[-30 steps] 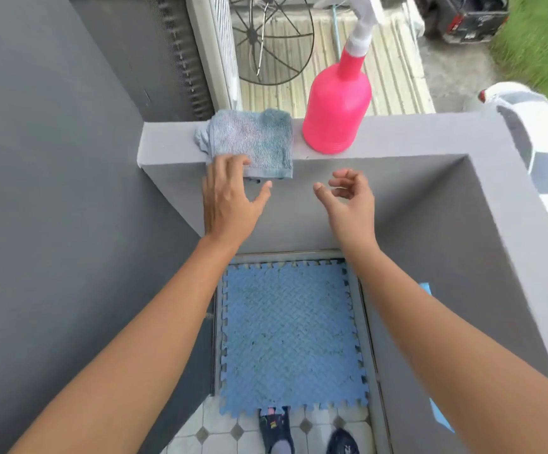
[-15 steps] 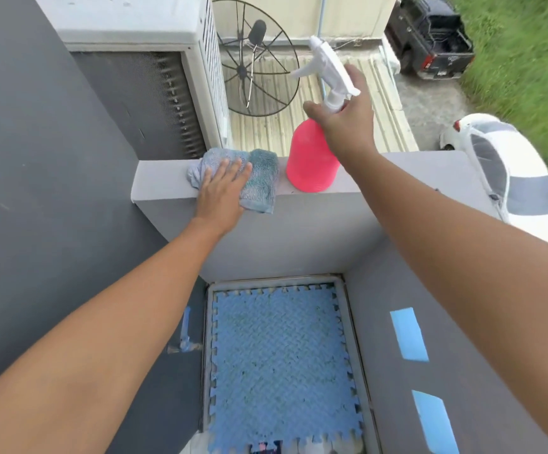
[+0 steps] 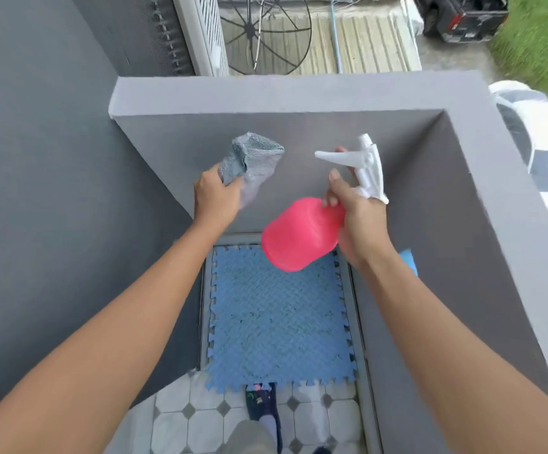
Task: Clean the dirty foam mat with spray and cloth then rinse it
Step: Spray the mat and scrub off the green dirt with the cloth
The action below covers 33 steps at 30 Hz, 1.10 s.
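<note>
A blue foam mat (image 3: 279, 322) with jigsaw edges and dark specks lies flat on the floor in the corner of grey walls, below both hands. My left hand (image 3: 215, 196) is shut on a grey-blue cloth (image 3: 253, 155), which sticks up crumpled above the fist. My right hand (image 3: 354, 217) grips the neck of a pink spray bottle (image 3: 298, 237) with a white trigger head (image 3: 361, 165). The bottle is tilted, its base toward me, and it covers the mat's far right corner.
A grey parapet wall (image 3: 266, 93) with a flat top ledge runs across the far side and down the right. Tiled floor (image 3: 200, 417) and my feet (image 3: 262, 407) are at the bottom. An outdoor unit (image 3: 200, 31), a wire fan guard (image 3: 266, 31) and parked cars lie beyond.
Both hands have lifted the cloth and the spray bottle off the ledge and brought them down toward me, above the mat. The ledge now holds nothing.
</note>
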Each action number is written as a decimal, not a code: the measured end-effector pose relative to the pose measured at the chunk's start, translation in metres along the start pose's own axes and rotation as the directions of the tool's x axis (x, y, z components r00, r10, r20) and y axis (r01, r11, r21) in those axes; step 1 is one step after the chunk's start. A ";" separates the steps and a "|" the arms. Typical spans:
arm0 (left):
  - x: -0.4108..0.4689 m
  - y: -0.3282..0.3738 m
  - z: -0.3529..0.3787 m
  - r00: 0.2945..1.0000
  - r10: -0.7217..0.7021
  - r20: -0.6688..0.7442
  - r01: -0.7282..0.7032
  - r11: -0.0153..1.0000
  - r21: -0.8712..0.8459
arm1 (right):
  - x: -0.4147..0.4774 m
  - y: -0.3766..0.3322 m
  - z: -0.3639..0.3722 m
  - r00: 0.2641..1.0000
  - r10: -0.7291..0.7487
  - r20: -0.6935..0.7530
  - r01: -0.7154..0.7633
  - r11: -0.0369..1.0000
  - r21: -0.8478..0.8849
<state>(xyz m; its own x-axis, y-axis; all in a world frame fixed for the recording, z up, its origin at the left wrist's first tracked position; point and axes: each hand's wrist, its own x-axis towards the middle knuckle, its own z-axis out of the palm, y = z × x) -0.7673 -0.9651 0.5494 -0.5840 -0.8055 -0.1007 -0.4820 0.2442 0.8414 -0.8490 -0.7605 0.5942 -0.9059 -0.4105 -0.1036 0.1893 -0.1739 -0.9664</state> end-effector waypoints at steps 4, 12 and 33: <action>-0.067 -0.084 0.053 0.959 -0.276 0.065 0.283 0.947 -0.149 | -0.078 0.079 -0.064 0.972 0.183 0.148 -0.175 0.983 -0.062; -0.120 -0.298 0.183 0.866 -0.405 0.292 0.426 0.905 -0.008 | -0.157 0.284 -0.186 0.930 0.289 0.227 -0.146 0.857 -0.493; -0.153 -0.608 0.188 0.912 -0.272 0.306 0.273 0.961 0.041 | -0.150 0.634 -0.158 0.746 0.400 0.533 0.127 0.700 -0.703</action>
<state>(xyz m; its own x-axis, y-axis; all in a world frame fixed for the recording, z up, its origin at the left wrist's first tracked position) -0.5076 -0.8887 -0.0464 -0.6015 -0.6360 -0.4834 -0.6493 0.0368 0.7596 -0.6525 -0.6678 -0.0402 -0.3979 -0.8525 -0.3389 -0.2486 0.4558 -0.8547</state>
